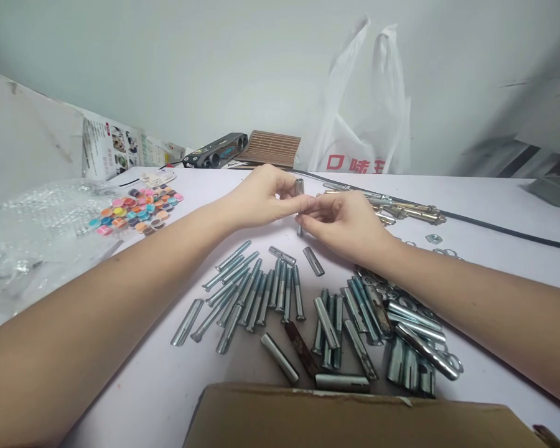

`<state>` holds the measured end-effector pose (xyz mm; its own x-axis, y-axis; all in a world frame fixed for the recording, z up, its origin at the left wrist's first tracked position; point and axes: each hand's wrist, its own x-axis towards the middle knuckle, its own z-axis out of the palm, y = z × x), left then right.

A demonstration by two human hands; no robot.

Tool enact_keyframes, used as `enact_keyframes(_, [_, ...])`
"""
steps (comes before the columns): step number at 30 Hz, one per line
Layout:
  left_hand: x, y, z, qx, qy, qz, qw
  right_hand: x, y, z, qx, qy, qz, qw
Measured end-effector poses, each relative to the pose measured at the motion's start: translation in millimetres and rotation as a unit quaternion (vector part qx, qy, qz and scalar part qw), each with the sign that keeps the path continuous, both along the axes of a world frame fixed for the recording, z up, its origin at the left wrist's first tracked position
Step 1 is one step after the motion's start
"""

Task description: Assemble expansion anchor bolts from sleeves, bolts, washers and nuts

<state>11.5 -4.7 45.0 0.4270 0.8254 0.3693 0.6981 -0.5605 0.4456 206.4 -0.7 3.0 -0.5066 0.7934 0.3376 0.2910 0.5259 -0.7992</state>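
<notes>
My left hand (266, 196) and my right hand (343, 221) meet above the table (168, 367), both closed around one upright metal bolt with a sleeve (299, 186). The sleeve's top sticks up over my left fingers, and the bolt's flared end shows below. Just under the hands lie two short silver sleeves (313, 261). Nearer are several bluish bolts (247, 292) in a loose row. More sleeves (326, 323) and bolts lie to the right, with washers and nuts (434, 239) beside and beyond my right forearm.
A cardboard box (354, 420) stands at the near edge. Assembled anchors (415, 211) and a black cable (504, 231) lie at the back right. Clear plastic wrap (37, 230) and colourful discs (140, 208) are on the left. Behind stands a white bag (359, 118).
</notes>
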Motion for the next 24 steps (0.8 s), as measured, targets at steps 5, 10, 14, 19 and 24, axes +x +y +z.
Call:
enact_keyframes(5, [-0.7,-0.2,-6.0,-0.024,-0.005,-0.005,1.000,3.3,0.9,1.6,0.004,-0.051,-0.010,0.999])
enact_keyframes(10, [-2.3,-4.0,-14.8,-0.108,0.054,0.001,0.993,4.8,-3.0,15.3,0.061,-0.063,-0.051,0.995])
enact_keyframes(14, [-4.8,-3.9,-24.1,-0.140,0.043,-0.006,0.989,11.3,1.6,33.4,0.069,-0.085,-0.105,0.988])
enact_keyframes(19, [-8.2,-1.3,-30.0,-0.172,0.015,0.013,0.985,21.7,14.4,39.1,0.001,-0.257,-0.088,0.962])
enact_keyframes(24, [-12.2,1.4,-33.7,-0.189,-0.005,-0.001,0.982,24.4,18.5,42.3,-0.016,-0.344,-0.069,0.936])
